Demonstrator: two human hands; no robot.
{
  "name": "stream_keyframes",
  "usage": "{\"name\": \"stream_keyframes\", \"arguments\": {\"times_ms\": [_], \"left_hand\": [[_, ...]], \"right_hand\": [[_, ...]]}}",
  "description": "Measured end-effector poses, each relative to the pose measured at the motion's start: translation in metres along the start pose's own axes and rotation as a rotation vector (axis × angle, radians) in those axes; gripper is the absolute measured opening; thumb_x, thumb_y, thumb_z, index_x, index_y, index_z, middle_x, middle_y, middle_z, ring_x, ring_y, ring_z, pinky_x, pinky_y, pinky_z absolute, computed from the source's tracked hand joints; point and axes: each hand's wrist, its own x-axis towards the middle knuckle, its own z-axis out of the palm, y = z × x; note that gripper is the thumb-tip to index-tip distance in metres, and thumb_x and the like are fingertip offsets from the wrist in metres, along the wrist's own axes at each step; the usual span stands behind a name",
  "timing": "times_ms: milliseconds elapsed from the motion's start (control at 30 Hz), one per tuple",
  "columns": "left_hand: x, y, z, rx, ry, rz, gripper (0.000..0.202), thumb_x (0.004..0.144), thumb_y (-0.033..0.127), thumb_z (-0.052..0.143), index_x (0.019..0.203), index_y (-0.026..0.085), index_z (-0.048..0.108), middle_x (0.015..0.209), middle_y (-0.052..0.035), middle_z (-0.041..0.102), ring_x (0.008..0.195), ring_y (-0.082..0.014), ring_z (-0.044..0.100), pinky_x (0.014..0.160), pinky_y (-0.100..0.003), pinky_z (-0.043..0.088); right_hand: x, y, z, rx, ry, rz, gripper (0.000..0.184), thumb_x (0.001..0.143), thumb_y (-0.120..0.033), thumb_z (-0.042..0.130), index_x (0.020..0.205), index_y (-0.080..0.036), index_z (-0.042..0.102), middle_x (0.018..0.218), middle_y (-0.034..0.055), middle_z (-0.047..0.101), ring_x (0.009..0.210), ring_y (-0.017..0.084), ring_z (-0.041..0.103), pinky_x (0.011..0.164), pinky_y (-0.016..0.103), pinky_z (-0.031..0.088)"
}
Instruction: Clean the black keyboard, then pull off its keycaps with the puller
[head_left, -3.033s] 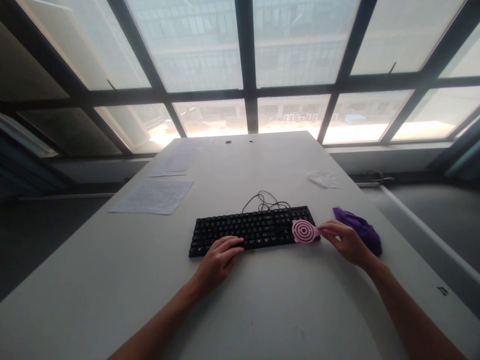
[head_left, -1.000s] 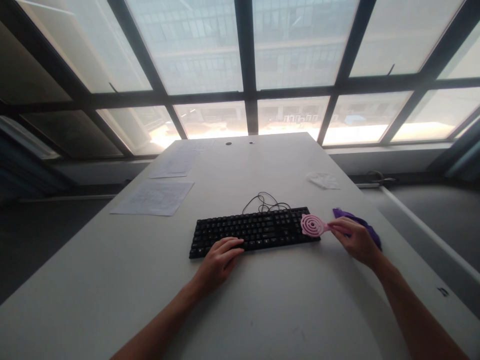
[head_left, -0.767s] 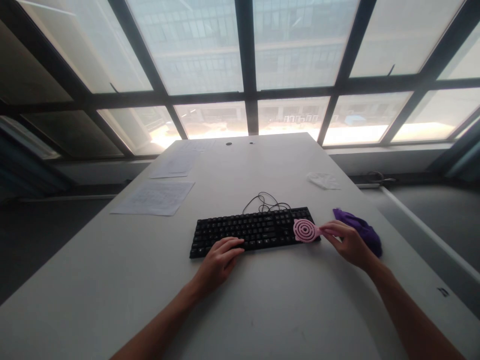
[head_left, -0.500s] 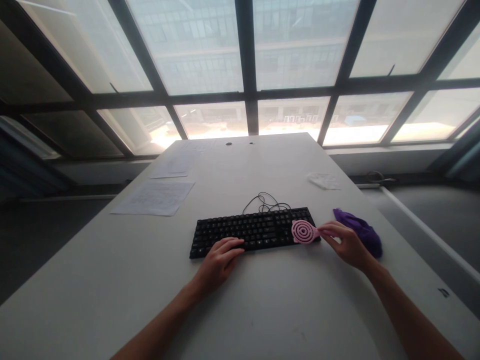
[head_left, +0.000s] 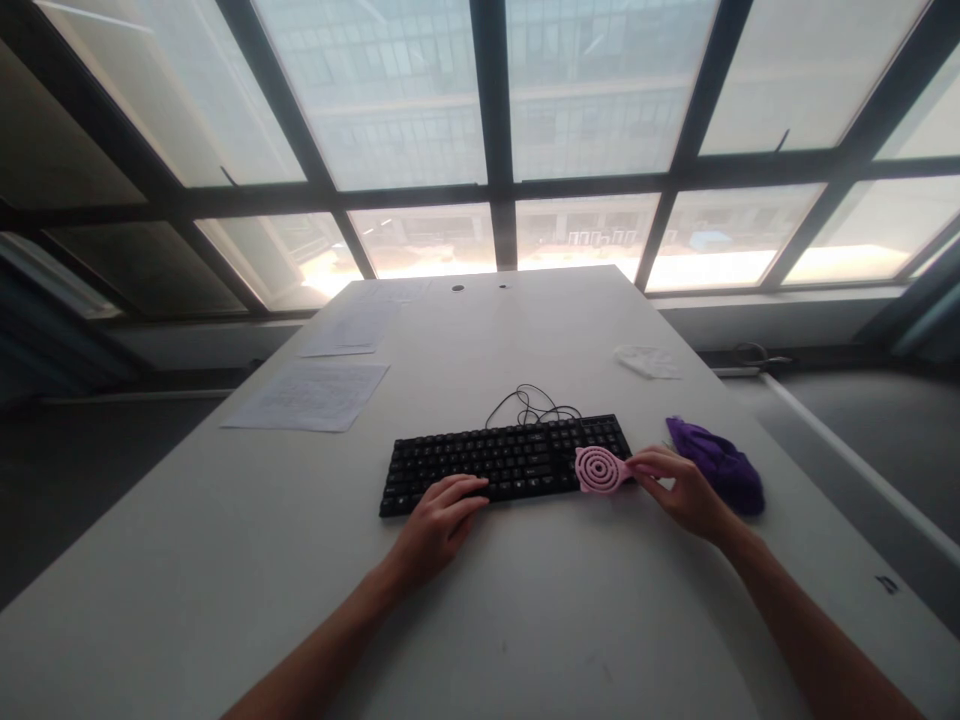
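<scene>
A black keyboard (head_left: 517, 462) lies on the white table in front of me. My left hand (head_left: 442, 515) rests at its front edge, fingers stretched over the lower keys left of the middle. Between the thumb and fingers of my right hand (head_left: 679, 490) is the handle of a pink hairbrush (head_left: 599, 470). Its round head has concentric open rings and small ear-like points. That head covers part of the number keys at the keyboard's right end; whether it touches them I cannot tell. Just beyond my right hand lies a purple cloth (head_left: 724, 470).
A thin black cable (head_left: 529, 400) is looped behind the keyboard. Printed sheets (head_left: 311, 397) lie along the left side of the white table (head_left: 495, 620). Crumpled clear plastic (head_left: 649, 362) is near the right edge. Large windows (head_left: 585, 90) stand beyond the far end.
My right hand has drawn the pink hairbrush slightly left and toward me over the keyboard. The left hand and the keyboard stay put.
</scene>
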Motion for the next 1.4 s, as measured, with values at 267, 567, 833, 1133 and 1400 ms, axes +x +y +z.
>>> {"name": "stream_keyframes", "arguments": {"times_ms": [267, 567, 833, 1133, 1400], "left_hand": [[0.001, 0.001, 0.000, -0.005, 0.012, 0.008, 0.028, 0.092, 0.011, 0.053, 0.112, 0.022, 0.069, 0.129, -0.0081, 0.064, 0.125, -0.0234, 0.053, 0.105, -0.044, 0.047], [0.000, 0.000, 0.000, -0.012, 0.013, 0.005, 0.029, 0.091, 0.011, 0.054, 0.112, 0.023, 0.070, 0.129, -0.0081, 0.065, 0.125, -0.0233, 0.053, 0.105, -0.045, 0.047], [0.001, 0.002, -0.001, 0.001, -0.008, -0.002, 0.028, 0.093, 0.012, 0.052, 0.113, 0.022, 0.069, 0.130, -0.0083, 0.064, 0.126, -0.0235, 0.052, 0.106, -0.046, 0.046], [0.003, 0.003, -0.002, 0.004, 0.009, 0.005, 0.027, 0.093, 0.013, 0.052, 0.110, 0.022, 0.070, 0.127, -0.0086, 0.065, 0.123, -0.0236, 0.054, 0.104, -0.046, 0.048], [0.003, 0.004, -0.003, -0.007, 0.014, -0.005, 0.027, 0.093, 0.014, 0.052, 0.111, 0.022, 0.070, 0.128, -0.0085, 0.065, 0.124, -0.0231, 0.054, 0.105, -0.045, 0.047]], "right_hand": [[-0.002, 0.000, -0.005, 0.085, 0.005, 0.016, 0.020, 0.091, -0.037, 0.062, 0.101, -0.022, 0.071, 0.100, 0.0092, 0.069, 0.095, 0.024, 0.067, 0.082, 0.037, 0.060], [0.000, -0.002, 0.005, 0.069, -0.027, 0.038, 0.020, 0.093, -0.035, 0.059, 0.103, -0.023, 0.071, 0.102, 0.0088, 0.068, 0.095, 0.023, 0.067, 0.079, 0.034, 0.061], [-0.005, 0.013, -0.033, -0.015, 0.031, 0.064, 0.025, 0.090, -0.041, 0.062, 0.101, -0.020, 0.072, 0.103, 0.0114, 0.070, 0.097, 0.025, 0.067, 0.087, 0.039, 0.060], [-0.007, 0.014, -0.044, -0.041, -0.001, 0.095, 0.027, 0.089, -0.043, 0.064, 0.098, -0.019, 0.073, 0.102, 0.0112, 0.071, 0.096, 0.025, 0.069, 0.088, 0.037, 0.060], [-0.003, 0.004, -0.022, 0.034, -0.052, 0.091, 0.032, 0.091, -0.046, 0.061, 0.101, -0.018, 0.072, 0.102, 0.0123, 0.071, 0.095, 0.026, 0.068, 0.085, 0.039, 0.060]]}}
